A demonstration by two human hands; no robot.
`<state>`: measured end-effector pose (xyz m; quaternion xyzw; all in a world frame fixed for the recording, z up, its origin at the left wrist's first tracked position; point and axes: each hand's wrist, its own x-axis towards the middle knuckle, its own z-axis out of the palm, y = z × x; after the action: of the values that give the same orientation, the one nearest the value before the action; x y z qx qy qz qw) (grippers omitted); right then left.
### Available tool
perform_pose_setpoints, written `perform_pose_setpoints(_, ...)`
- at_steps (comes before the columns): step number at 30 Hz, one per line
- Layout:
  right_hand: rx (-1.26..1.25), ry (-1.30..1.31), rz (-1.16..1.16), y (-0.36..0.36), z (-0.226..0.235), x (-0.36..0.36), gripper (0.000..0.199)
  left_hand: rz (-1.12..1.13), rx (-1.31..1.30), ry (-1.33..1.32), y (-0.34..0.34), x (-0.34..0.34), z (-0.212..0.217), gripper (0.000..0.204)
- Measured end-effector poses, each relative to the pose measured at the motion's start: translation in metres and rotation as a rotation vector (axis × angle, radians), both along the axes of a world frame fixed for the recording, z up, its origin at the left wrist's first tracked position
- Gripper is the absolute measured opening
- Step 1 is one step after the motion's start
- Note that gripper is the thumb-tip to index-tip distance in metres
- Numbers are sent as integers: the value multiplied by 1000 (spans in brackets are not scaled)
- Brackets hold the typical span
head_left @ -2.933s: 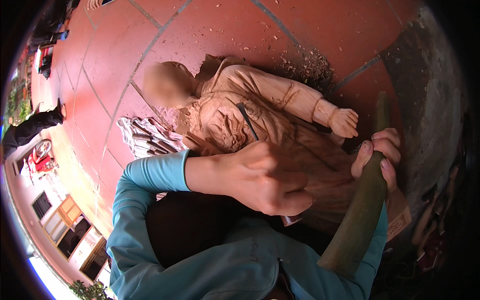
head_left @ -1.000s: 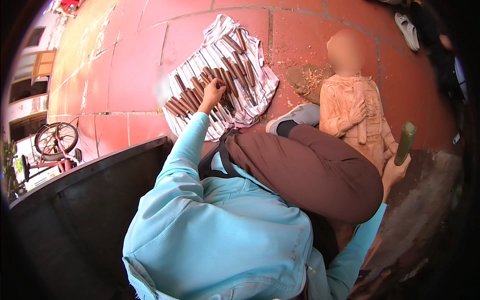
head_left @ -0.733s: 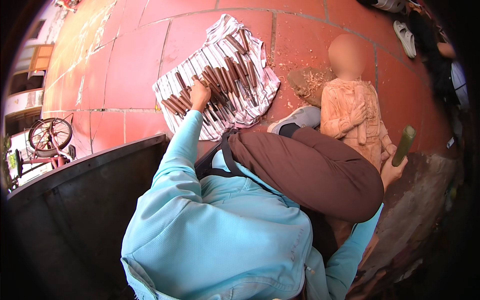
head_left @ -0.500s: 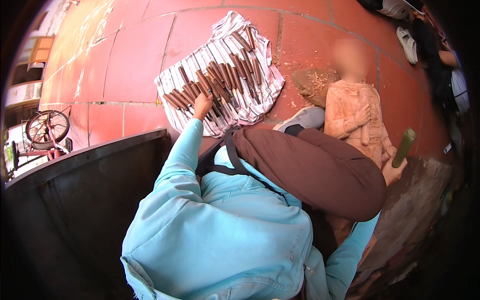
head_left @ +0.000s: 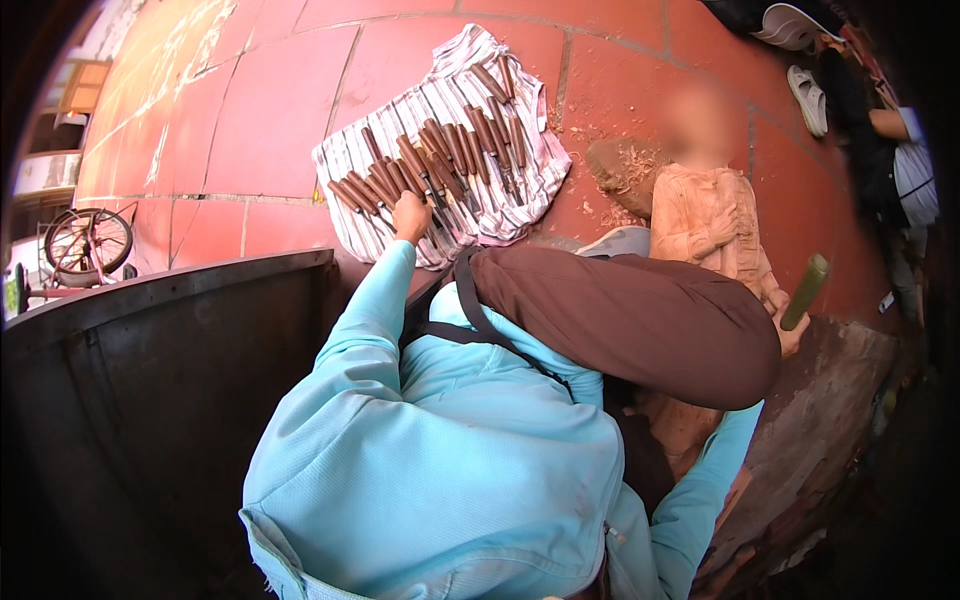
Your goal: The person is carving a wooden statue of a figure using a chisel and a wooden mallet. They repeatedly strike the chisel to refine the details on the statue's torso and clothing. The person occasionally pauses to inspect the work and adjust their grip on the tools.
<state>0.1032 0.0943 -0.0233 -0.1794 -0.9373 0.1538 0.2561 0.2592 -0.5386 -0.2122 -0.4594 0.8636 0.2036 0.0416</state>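
At the near side of a striped cloth [head_left: 350, 140], my left hand [head_left: 410, 216] reaches in among carving chisels [head_left: 455, 150]. Its fingers are closed at a brown wooden handle in the front row; the back of the hand partly hides the grip. Several chisels lie side by side there, their metal blades mostly pointing toward me. On the right, my right hand [head_left: 789, 336] is wrapped round a green cylindrical stick [head_left: 806, 292], which stands up tilted from the fist. Beside that hand lies a carved wooden figure [head_left: 705, 215], partly hidden by my bent knee.
Wood shavings [head_left: 640, 165] are scattered over a brown block [head_left: 610, 175] and the red tiled floor [head_left: 270, 110]. A dark metal panel [head_left: 180, 370] stands at my left, with a bicycle [head_left: 90, 245] beyond it. At the far right are a white shoe [head_left: 807, 100] and another person's arm [head_left: 888, 122].
My left hand has shifted slightly nearer and to the right among the chisels. My right hand, still holding the green stick, has moved slightly. My knee covers more of the shoe.
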Motion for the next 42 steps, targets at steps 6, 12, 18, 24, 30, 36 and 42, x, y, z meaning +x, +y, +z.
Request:
perform_pose_setpoints(6,-34,15,32,-11,2,5,34,-420,-121,283,24,-41,53,14)
perform_pose_setpoints(12,-6,48,105,-11,3,2,32,-353,-424,-187,-6,-106,22,24)
perform_pose_setpoints(18,-7,90,119,-5,10,6,30,-219,-304,-348,-13,-156,36,27)
perform_pose_setpoints(24,-99,62,113,-1,21,3,34,-171,-121,-422,-15,-174,17,44)
perform_pose_setpoints(30,-256,121,129,-14,4,-15,36,-193,70,391,-155,-188,25,34)
perform_pose_setpoints(36,-151,72,98,4,10,1,37,-266,813,762,110,-301,219,34)
perform_pose_setpoints(42,56,8,83,2,26,-5,41,-636,1398,897,319,-315,276,31)
